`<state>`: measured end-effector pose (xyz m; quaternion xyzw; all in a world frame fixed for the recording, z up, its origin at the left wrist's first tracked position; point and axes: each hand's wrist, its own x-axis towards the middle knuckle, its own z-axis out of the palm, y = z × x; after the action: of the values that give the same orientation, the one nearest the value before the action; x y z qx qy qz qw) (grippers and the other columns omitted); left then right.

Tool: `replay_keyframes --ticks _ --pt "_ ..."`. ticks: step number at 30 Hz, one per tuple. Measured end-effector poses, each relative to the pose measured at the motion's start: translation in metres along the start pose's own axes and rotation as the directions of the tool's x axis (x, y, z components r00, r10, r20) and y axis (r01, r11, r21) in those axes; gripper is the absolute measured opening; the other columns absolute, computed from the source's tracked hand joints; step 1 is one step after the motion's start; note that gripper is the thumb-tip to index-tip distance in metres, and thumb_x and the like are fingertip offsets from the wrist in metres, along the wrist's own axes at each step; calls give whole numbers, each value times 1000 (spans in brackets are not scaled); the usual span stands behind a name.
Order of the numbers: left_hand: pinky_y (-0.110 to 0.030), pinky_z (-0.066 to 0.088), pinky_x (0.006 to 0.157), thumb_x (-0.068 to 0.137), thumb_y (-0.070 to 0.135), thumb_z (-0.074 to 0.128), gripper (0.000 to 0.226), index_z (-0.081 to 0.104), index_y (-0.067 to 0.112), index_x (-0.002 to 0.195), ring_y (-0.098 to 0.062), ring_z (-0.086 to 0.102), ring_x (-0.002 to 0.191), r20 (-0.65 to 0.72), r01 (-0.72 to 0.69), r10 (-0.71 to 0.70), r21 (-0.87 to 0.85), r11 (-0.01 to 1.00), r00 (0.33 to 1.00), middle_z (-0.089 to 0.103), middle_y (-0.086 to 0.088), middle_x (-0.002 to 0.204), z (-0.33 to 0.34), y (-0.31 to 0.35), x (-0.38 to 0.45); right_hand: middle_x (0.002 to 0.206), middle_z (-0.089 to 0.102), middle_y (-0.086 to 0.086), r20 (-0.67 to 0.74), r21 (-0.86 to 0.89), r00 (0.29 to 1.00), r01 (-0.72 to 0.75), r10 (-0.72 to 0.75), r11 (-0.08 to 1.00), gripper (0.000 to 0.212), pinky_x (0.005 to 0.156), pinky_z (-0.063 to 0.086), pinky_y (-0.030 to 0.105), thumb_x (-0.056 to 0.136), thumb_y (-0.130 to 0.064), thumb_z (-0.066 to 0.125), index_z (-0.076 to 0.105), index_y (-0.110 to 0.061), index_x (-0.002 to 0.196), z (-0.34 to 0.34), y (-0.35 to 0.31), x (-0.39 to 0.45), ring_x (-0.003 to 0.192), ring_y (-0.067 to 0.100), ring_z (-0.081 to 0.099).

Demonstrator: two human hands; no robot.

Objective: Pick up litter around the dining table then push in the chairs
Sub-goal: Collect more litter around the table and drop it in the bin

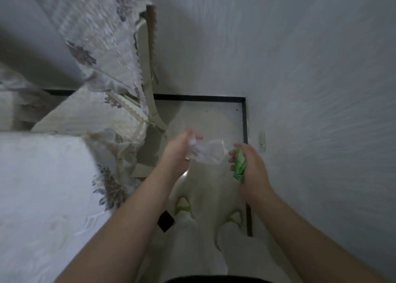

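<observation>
This was a home, the dining corner of a lived-in room. A worktop [42, 197] at the left was draped in a pale, patterned tablecloth [111, 182] with a floral border hanging over its edge. Beside it stood a chair [100, 53] under a matching flowered fabric cover, with cream ties [151, 102] dangling from its back. The floor [214, 115] was of light tile with a dark inlaid border line [244, 119], and a plain pale wall [300, 68] closed the space on the right, where a small white fitting [262, 142] sat low down.
</observation>
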<state>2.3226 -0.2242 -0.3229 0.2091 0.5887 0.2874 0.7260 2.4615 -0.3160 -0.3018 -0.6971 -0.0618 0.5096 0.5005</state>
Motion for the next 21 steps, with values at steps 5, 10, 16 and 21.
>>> replay_keyframes --ticks 5,10,16,21 --pt "-41 55 80 75 30 79 34 68 28 107 -22 64 84 212 -227 208 66 972 955 63 -8 105 -23 36 -58 73 65 -1 50 -33 991 127 -126 991 14 62 42 32 85 -32 59 69 -23 86 7 -56 -33 68 17 55" --pt "-36 55 78 65 10 80 42 68 19 105 -23 68 87 331 -266 269 -57 962 904 65 -12 106 -31 62 -88 69 64 -3 22 4 966 256 -256 967 16 59 41 29 92 -26 53 68 -21 87 21 -93 -53 66 16 55" --pt "-32 52 83 80 1 70 51 53 10 128 -27 64 105 386 -297 340 -168 940 858 64 -17 120 -35 87 -82 71 62 0 21 77 932 359 -361 930 16 54 42 24 94 -20 51 66 -17 90 39 -112 -69 61 11 56" --pt "-46 49 84 89 0 52 31 52 14 116 -31 66 101 381 -260 341 -248 933 860 70 -15 104 -33 107 -88 70 63 0 45 109 928 363 -369 925 16 53 41 24 94 -20 51 65 -16 89 50 -116 -66 61 13 56"
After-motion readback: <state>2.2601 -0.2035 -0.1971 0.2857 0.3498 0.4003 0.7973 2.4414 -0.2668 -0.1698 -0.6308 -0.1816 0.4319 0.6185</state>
